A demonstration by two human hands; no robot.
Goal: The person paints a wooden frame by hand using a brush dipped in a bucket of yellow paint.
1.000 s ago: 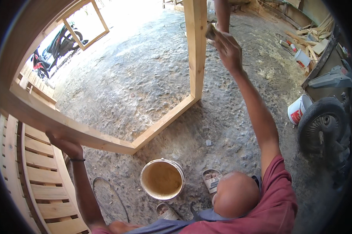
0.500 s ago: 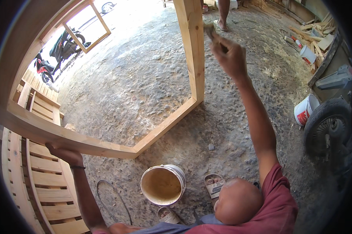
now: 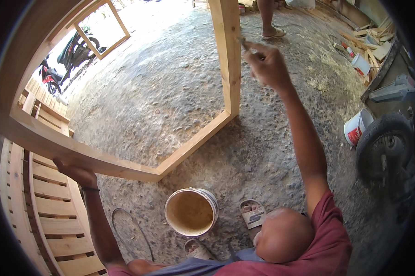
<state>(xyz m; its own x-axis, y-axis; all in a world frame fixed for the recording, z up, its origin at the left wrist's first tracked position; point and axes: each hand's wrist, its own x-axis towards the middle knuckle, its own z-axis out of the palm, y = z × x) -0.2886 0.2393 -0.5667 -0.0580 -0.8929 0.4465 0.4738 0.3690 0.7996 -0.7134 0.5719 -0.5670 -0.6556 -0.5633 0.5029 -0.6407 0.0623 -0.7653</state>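
While the left hand [image 3: 76, 171] is clamped on the wooden frame [image 3: 124, 165], a brush [image 3: 243, 43] is gripped by the right hand [image 3: 268, 66] against its upright, most bare wood apparently left uncoated.

white bucket with a red label [image 3: 357, 127]: stands on the ground at right, beside a wheel [image 3: 385, 146]. smaller white container with a red patch [image 3: 360, 64]: farther back, near scrap wood [image 3: 372, 43]. no signs or screens.
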